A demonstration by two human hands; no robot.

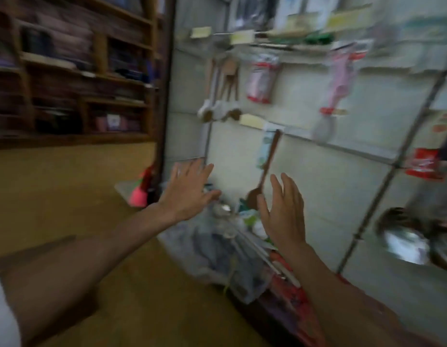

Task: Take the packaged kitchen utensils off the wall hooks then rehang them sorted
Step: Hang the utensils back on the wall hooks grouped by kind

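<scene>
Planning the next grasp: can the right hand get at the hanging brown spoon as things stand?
Likely yes: right hand is open beside the bowl of the brown spoon, nothing visible between them.

Motion blur smears the whole view. Print on the hanging red-and-white packet (261, 78) cannot be read. The right hand (285, 211) hides part of the wooden spoon (266, 169) at its bowl. The right edge cuts off the metal bowls (405, 244). What sits on the wooden shelves (67, 71) is indistinct.

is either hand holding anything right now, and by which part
Nothing is held. The left hand and right hand are both open, fingers spread, on either side of the hanging wooden spoon; neither grips it.
</scene>
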